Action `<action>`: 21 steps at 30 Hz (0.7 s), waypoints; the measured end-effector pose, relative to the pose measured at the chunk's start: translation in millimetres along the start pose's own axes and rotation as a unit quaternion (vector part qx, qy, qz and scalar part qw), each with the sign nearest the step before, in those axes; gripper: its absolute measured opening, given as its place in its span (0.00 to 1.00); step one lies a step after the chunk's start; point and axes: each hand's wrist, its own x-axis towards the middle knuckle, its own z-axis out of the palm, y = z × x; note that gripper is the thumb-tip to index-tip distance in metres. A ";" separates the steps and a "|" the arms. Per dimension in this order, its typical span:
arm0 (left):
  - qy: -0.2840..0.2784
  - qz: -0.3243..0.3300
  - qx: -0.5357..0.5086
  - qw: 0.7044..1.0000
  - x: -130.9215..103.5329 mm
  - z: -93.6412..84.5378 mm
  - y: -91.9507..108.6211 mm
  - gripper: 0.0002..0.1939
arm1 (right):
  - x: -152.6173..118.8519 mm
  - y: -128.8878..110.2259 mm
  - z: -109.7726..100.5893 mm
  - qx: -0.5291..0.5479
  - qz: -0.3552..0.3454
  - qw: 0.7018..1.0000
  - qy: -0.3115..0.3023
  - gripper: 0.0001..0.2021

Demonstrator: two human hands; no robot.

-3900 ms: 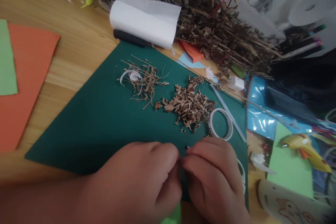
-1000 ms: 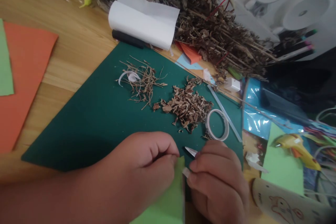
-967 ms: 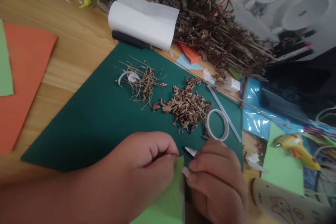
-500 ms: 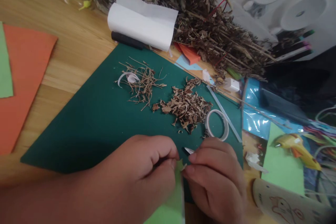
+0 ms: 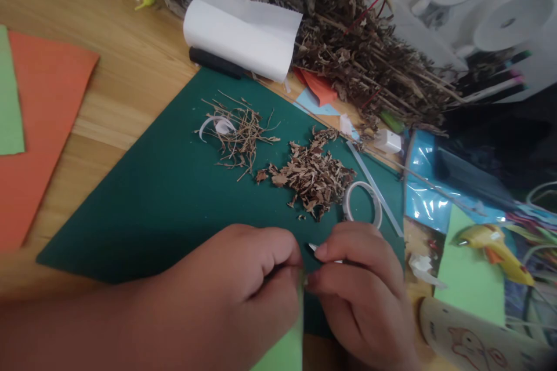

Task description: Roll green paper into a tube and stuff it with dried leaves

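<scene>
My left hand is closed in a pinch on a light green sheet of paper at the bottom of the view. Thumb and finger grip the paper's top corner and cover it. Right beside that corner, my right hand has its fingertips pinched together; what lies between them is hidden. A slim pointed silvery tip shows by its fingers on the dark green cutting mat. Just beyond the right hand lies a roll of white tape, with a pile of crumbled dried leaves to its left.
Dry stems with a curled white strip lie on the mat. Behind stand a white paper roll, a black pen and bundled dried plants. A yellow glue gun and a cylindrical container are at right; orange paper at left.
The right fingertips have closed up to the paper's edge, and the small pale bit seen between the hands is now hidden. The whole view has shifted slightly.
</scene>
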 end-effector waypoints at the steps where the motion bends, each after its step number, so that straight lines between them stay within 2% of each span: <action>1: -0.001 0.000 0.008 1.000 -0.1 0.3 -0.1 0.11 | 0.1 -0.3 -0.1 0.002 0.002 1.000 -0.009 0.09; 10: -0.005 0.027 0.062 0.998 2.8 -1.3 1.2 0.11 | -1.4 -1.6 -2.2 0.097 0.066 0.989 -0.087 0.09; 17: -0.035 0.061 0.059 0.996 3.6 -7.1 7.4 0.10 | 2.0 -5.9 -4.0 0.115 0.071 0.987 -0.089 0.08; 21: -0.045 0.033 0.007 0.998 3.0 -4.9 2.2 0.10 | -5.5 -3.6 -1.0 0.043 0.031 0.998 -0.032 0.08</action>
